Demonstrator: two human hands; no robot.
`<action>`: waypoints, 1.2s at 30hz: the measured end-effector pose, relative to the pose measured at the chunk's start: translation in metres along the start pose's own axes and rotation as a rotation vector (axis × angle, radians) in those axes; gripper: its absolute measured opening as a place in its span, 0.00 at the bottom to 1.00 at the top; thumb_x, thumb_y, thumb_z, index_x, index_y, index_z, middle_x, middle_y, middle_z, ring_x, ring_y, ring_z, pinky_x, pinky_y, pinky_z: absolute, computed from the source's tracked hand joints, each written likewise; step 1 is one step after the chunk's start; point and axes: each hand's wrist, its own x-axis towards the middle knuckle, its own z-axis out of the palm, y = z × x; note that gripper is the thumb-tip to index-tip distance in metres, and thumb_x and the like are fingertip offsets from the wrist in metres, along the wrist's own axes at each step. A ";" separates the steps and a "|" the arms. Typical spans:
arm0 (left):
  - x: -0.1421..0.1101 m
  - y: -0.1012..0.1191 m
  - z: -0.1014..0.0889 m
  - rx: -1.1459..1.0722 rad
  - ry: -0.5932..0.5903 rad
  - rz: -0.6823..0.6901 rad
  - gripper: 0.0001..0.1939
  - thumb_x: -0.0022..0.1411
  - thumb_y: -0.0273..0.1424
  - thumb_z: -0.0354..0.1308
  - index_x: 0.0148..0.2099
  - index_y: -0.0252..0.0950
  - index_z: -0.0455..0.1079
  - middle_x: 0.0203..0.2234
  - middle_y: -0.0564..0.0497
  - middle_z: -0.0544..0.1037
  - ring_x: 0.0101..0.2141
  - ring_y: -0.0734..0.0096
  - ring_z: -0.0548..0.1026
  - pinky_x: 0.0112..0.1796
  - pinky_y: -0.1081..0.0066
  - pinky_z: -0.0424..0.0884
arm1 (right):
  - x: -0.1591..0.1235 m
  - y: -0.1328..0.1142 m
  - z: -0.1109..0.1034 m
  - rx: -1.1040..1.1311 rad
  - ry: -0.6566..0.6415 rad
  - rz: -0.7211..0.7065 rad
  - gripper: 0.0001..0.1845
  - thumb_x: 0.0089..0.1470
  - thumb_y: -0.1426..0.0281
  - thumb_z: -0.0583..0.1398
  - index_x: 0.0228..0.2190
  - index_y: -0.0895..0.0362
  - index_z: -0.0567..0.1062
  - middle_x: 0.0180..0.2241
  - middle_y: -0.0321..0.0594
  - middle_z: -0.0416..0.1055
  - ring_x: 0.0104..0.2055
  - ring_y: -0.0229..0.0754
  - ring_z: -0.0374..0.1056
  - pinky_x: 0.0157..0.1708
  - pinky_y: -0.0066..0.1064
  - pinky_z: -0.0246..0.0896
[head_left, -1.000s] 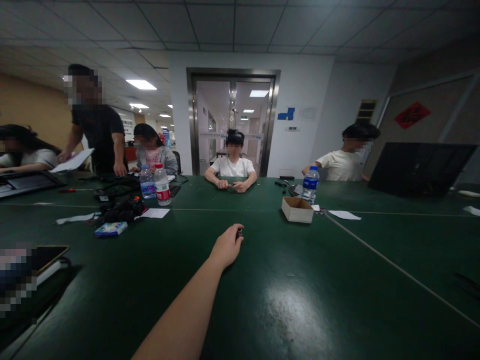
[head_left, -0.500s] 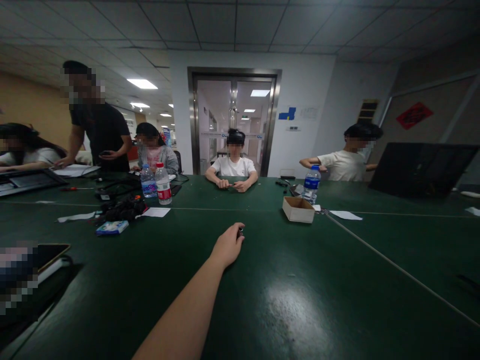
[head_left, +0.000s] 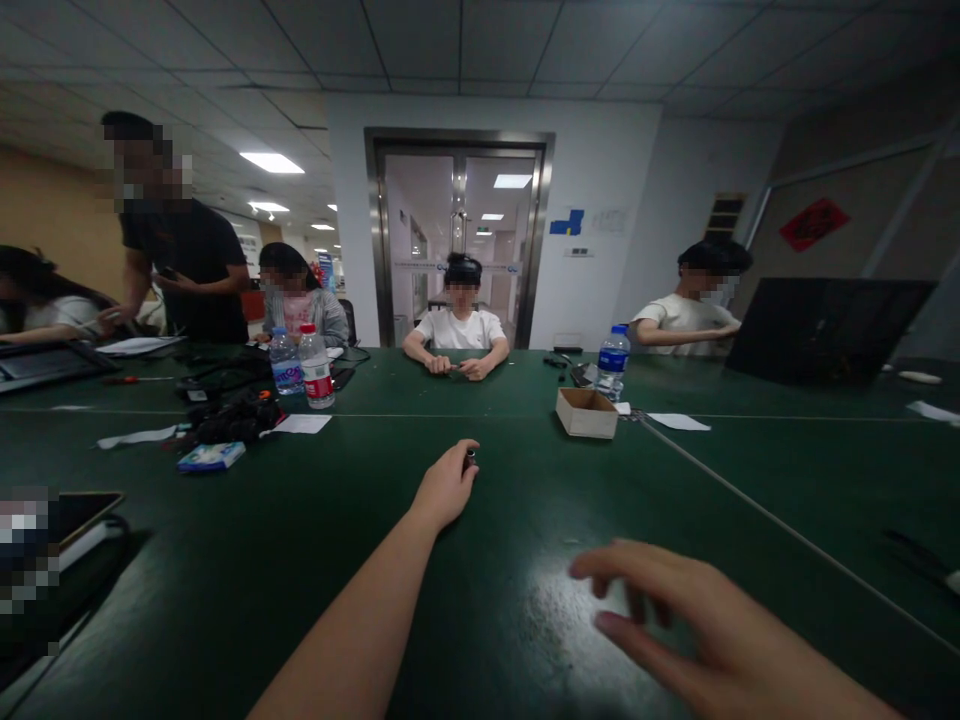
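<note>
Nearest, the right hand [head_left: 697,615] is hovering above the worktop [head_left: 517,510], its thumb and fingers spreading well apart and loosely curving; it is holding nothing. Farther forward, the left hand [head_left: 444,490] is closing its thumb and fingers around a small dark object [head_left: 470,457], which is showing a pale rim at its top and is seemingly resting on the worktop. The fingers are hiding most of it. As far as can be judged, one hold is standing made, the left one; the right hand is not yet touching the object. Beyond, an open-topped box [head_left: 585,422] is sitting to the right, well apart from the object, its contents hard to tell. A blue-capped bottle [head_left: 613,362] is standing just behind it. Across the worktop, a person in a white shirt [head_left: 466,332] is sitting with both forearms resting on the edge.
</note>
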 end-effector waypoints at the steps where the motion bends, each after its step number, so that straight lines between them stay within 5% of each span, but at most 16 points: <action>1: 0.001 -0.002 0.001 -0.027 0.020 0.007 0.17 0.61 0.33 0.47 0.53 0.44 0.58 0.45 0.50 0.69 0.44 0.69 0.69 0.44 0.70 0.64 | 0.022 -0.007 0.010 0.041 -0.113 -0.046 0.14 0.52 0.63 0.57 0.42 0.48 0.70 0.34 0.40 0.69 0.33 0.42 0.67 0.31 0.30 0.63; 3: 0.003 -0.008 0.003 -0.119 0.080 -0.001 0.14 0.60 0.33 0.48 0.49 0.43 0.62 0.42 0.50 0.71 0.41 0.69 0.70 0.42 0.70 0.65 | 0.071 -0.013 0.034 0.102 -0.175 -0.067 0.16 0.50 0.67 0.58 0.43 0.51 0.67 0.31 0.37 0.68 0.30 0.38 0.66 0.29 0.27 0.60; 7: 0.015 -0.026 0.008 -0.410 0.178 -0.072 0.11 0.58 0.35 0.50 0.43 0.39 0.65 0.35 0.50 0.73 0.29 0.72 0.72 0.33 0.72 0.68 | 0.164 0.007 0.080 0.258 -0.049 0.107 0.20 0.46 0.76 0.60 0.42 0.58 0.62 0.23 0.32 0.63 0.24 0.35 0.63 0.24 0.25 0.56; 11: 0.025 -0.037 0.011 -0.593 0.267 -0.079 0.10 0.56 0.34 0.52 0.40 0.36 0.65 0.34 0.49 0.73 0.27 0.74 0.72 0.32 0.73 0.67 | 0.210 0.024 0.113 0.936 -0.309 0.231 0.15 0.53 0.69 0.57 0.43 0.57 0.59 0.26 0.33 0.64 0.20 0.34 0.65 0.20 0.25 0.61; 14: 0.028 -0.037 0.012 -0.631 0.277 -0.082 0.10 0.55 0.33 0.53 0.39 0.35 0.66 0.33 0.49 0.73 0.27 0.74 0.71 0.31 0.74 0.67 | 0.218 0.028 0.130 1.253 -0.307 0.130 0.09 0.55 0.68 0.56 0.37 0.61 0.64 0.27 0.38 0.67 0.21 0.33 0.67 0.21 0.23 0.63; 19: 0.028 -0.033 0.011 -0.593 0.261 -0.090 0.10 0.55 0.34 0.54 0.38 0.34 0.68 0.31 0.49 0.74 0.30 0.71 0.71 0.32 0.73 0.66 | 0.218 0.034 0.141 1.367 -0.230 0.059 0.09 0.52 0.72 0.60 0.34 0.64 0.67 0.26 0.41 0.70 0.22 0.33 0.68 0.22 0.22 0.65; 24: 0.032 -0.034 0.007 -0.520 0.260 -0.129 0.11 0.52 0.35 0.56 0.37 0.34 0.71 0.33 0.47 0.73 0.35 0.68 0.70 0.35 0.71 0.65 | 0.220 0.037 0.144 1.369 -0.101 0.111 0.13 0.49 0.76 0.61 0.39 0.64 0.66 0.24 0.40 0.70 0.20 0.35 0.68 0.20 0.24 0.65; 28: 0.037 -0.031 0.004 -0.624 0.206 -0.182 0.16 0.49 0.35 0.59 0.40 0.32 0.69 0.31 0.47 0.72 0.29 0.71 0.69 0.31 0.73 0.64 | 0.222 0.040 0.146 1.345 0.007 0.132 0.16 0.46 0.78 0.61 0.40 0.63 0.67 0.24 0.37 0.69 0.20 0.35 0.68 0.19 0.23 0.65; 36: 0.053 -0.032 0.000 -0.712 -0.068 -0.166 0.18 0.46 0.38 0.61 0.38 0.31 0.70 0.30 0.47 0.72 0.28 0.73 0.69 0.28 0.75 0.63 | 0.226 0.051 0.151 1.272 0.055 0.147 0.15 0.46 0.76 0.61 0.39 0.61 0.66 0.24 0.34 0.67 0.19 0.33 0.67 0.18 0.24 0.66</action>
